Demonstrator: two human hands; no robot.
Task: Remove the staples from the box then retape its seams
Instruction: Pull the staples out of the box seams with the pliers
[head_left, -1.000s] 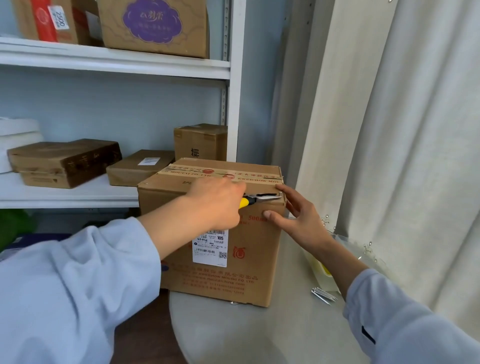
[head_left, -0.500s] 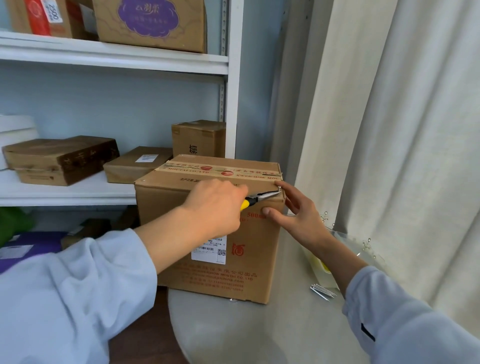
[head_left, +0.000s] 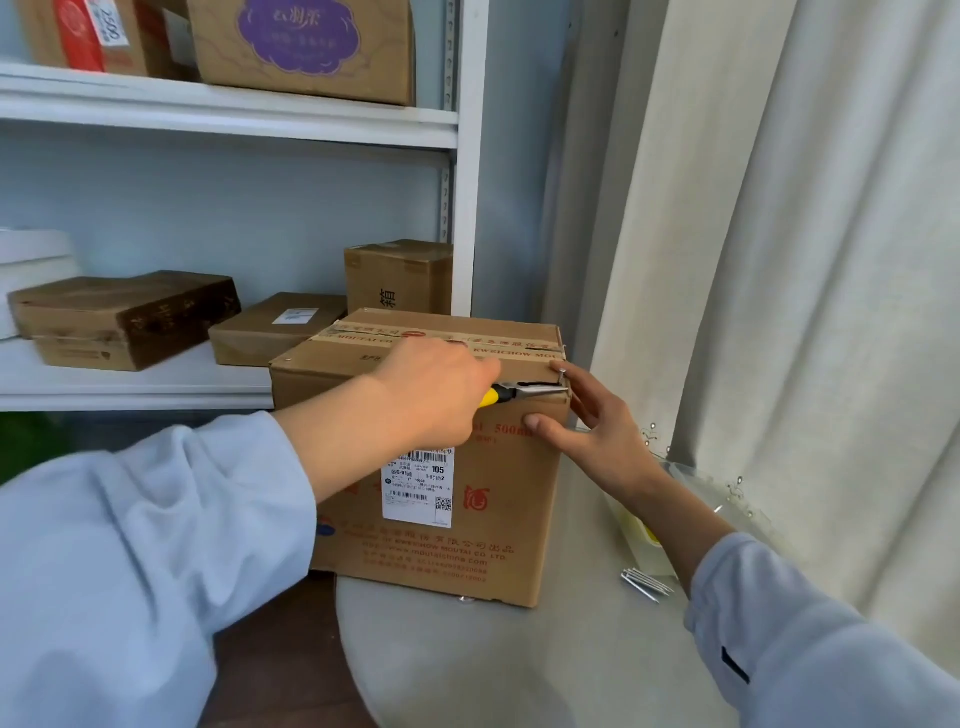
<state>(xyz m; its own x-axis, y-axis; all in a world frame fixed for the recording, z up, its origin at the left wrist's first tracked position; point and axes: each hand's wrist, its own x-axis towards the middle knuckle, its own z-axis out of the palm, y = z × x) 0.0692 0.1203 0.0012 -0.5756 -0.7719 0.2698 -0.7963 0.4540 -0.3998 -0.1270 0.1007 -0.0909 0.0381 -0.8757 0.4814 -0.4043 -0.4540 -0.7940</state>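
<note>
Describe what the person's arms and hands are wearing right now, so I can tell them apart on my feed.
Both arms wear loose, pale blue long sleeves. The left sleeve is pushed up the forearm, leaving it bare. The right sleeve ends nearer the wrist and carries a small dark rectangular mark. The left hand and the right hand are bare: no gloves, rings or watch in view.

Box (head_left: 457, 525): brown corrugated cardboard, matt, with red print; glossy printed tape strip (head_left: 447, 340) across the top; white paper label (head_left: 417, 486) on the front. 
Pliers (head_left: 524, 389): grey metal nose with a dull shine, yellow plastic handle. 
Table (head_left: 519, 670): pale grey, smooth, matt. 
Loose nails (head_left: 647, 583): bright metal. 
Curtain (head_left: 810, 260): off-white cloth, soft folds. 
Shelving (head_left: 228, 117): white painted, smooth. 
Sleeves (head_left: 130, 582): light blue cloth.
</note>
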